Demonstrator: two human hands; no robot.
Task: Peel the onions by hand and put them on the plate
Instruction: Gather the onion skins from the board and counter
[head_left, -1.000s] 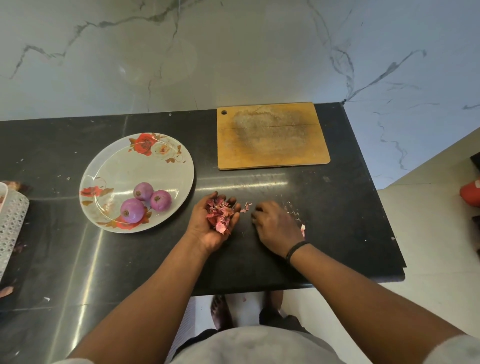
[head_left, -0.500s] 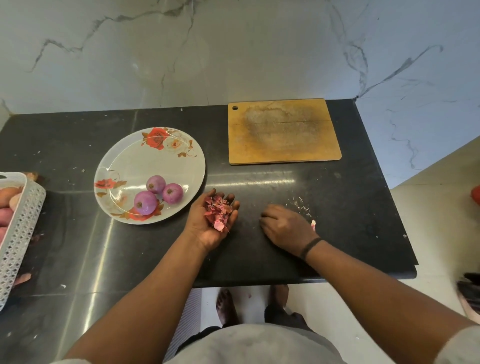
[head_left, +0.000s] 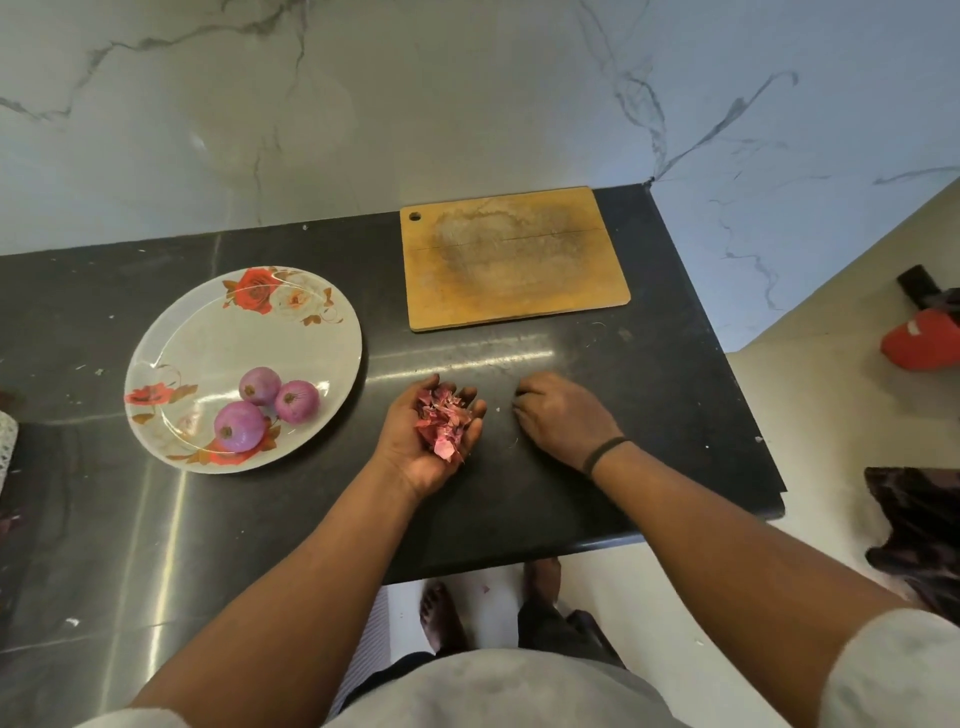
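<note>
Three peeled purple onions (head_left: 239, 426) (head_left: 297, 401) (head_left: 258, 384) lie together at the near side of a white flowered plate (head_left: 171, 332) on the left of the black counter. My left hand (head_left: 410, 452) lies palm up just right of the plate, with a heap of pink onion peels (head_left: 444, 421) resting in its cupped palm. A short gap to the right, my right hand (head_left: 563, 415) rests knuckles up on the counter with its fingers curled under. Nothing shows in its grip, and its fingertips are partly hidden.
A worn wooden cutting board (head_left: 514, 260) lies at the back of the counter against the marble wall. The counter (head_left: 675, 405) ends just right of my right hand and just below my forearms. A white basket's edge (head_left: 6, 431) shows at far left, and a red object (head_left: 922, 343) lies on the floor.
My right hand has slid left across the counter, closer to my left hand. The left hand still lies palm up with the peels in it. The view has shifted slightly.
</note>
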